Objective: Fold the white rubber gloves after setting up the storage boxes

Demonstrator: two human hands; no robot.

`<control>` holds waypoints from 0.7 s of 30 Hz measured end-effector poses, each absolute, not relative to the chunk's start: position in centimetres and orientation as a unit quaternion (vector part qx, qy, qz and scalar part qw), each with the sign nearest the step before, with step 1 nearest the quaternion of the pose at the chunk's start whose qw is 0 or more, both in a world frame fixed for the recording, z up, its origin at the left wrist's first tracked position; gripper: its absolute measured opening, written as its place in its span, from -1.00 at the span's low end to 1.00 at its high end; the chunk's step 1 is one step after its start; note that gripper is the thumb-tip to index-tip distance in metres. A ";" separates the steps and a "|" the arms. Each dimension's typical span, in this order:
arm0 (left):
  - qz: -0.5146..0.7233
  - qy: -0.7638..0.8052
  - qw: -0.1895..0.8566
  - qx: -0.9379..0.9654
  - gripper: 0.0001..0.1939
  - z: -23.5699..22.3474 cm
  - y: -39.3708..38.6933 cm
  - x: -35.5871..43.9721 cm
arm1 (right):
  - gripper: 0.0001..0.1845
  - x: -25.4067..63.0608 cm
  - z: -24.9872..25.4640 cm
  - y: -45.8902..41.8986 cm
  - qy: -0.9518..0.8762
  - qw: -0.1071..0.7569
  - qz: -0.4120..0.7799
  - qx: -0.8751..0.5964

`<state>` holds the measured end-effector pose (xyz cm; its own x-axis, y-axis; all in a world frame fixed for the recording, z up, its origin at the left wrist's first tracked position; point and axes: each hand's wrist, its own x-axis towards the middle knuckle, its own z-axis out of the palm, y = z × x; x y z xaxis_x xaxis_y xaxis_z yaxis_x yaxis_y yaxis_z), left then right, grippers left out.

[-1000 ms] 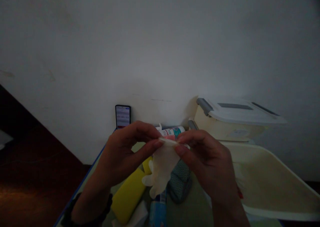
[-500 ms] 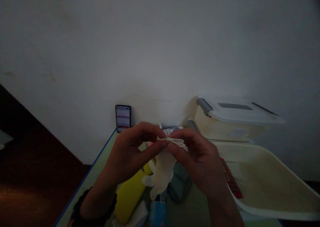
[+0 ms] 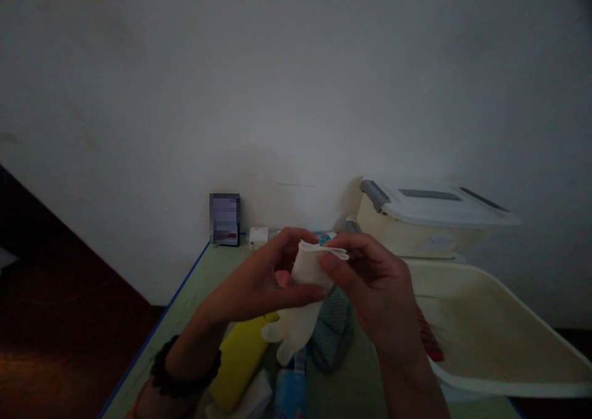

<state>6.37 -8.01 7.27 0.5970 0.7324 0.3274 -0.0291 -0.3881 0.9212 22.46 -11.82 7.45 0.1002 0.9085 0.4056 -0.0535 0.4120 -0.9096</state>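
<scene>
A white disposable glove [image 3: 308, 268] hangs between my hands above the table, its cuff at the top and its fingers dangling down. My right hand [image 3: 370, 277] pinches the cuff between thumb and fingers at the right side. Around the glove's body, my left hand [image 3: 263, 277] has its thumb across the front below the cuff, with its fingertips hidden behind. Below lie a yellow item [image 3: 240, 357], a grey-green knitted item [image 3: 332, 333] and a blue package [image 3: 290, 391], partly covered by the glove and hands.
A phone [image 3: 226, 220] leans on the wall at the back left, beside a small white box [image 3: 258, 238]. On the right stand a lidded storage box [image 3: 416, 237] and an open cream tub [image 3: 490, 320] with a red item [image 3: 430, 336] at its left side. The table [image 3: 185, 308] has a blue edge.
My left thumb has moved down from the cuff to the glove's body. The cuff's left part now shows, and the small white box has come into sight.
</scene>
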 end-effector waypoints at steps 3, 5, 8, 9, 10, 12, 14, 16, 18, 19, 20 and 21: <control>0.299 0.275 0.471 0.783 -0.68 6.8 -7.3 6.6 | -0.90 22.6 7.3 -11.3 -0.530 0.653 0.382 -0.382; 0.276 0.283 0.446 0.803 -0.73 6.4 -6.9 6.8 | -0.90 22.8 7.2 -10.9 -0.519 0.668 0.367 -0.387; 0.252 0.282 0.440 0.814 -0.75 6.0 -6.5 7.1 | -0.89 23.2 7.0 -10.4 -0.508 0.685 0.335 -0.400; 0.245 0.277 0.452 0.812 -0.75 5.8 -6.4 7.2 | -0.88 23.3 6.9 -10.2 -0.505 0.691 0.327 -0.401; 0.240 0.270 0.467 0.807 -0.76 5.7 -6.3 7.3 | -0.87 23.5 6.9 -10.1 -0.501 0.697 0.320 -0.400; 0.232 0.256 0.495 0.798 -0.78 5.5 -6.1 7.4 | -0.86 23.7 6.8 -9.7 -0.496 0.709 0.310 -0.394; 0.222 0.247 0.517 0.788 -0.78 5.3 -5.9 7.5 | -0.85 23.9 6.6 -9.4 -0.493 0.718 0.301 -0.388; 0.213 0.244 0.537 0.779 -0.76 5.1 -5.7 7.5 | -0.85 24.1 6.6 -9.1 -0.485 0.729 0.293 -0.384; 0.205 0.245 0.559 0.765 -0.75 4.9 -5.5 7.4 | -0.85 24.2 6.6 -9.0 -0.464 0.747 0.293 -0.377; 0.201 0.245 0.573 0.756 -0.75 4.9 -5.5 7.3 | -0.86 24.2 6.7 -9.0 -0.449 0.757 0.296 -0.371; 0.193 0.242 0.591 0.745 -0.74 4.7 -5.4 7.3 | -0.86 24.3 6.8 -9.0 -0.434 0.766 0.302 -0.364; 0.182 0.237 0.612 0.732 -0.73 4.6 -5.4 7.3 | -0.87 24.3 6.9 -9.1 -0.421 0.774 0.308 -0.358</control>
<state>7.28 -5.38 4.61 0.8208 0.5707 -0.0235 0.1244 -0.1384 0.9825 24.34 -9.08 6.90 0.4563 0.7784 0.4311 -0.1751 0.5536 -0.8142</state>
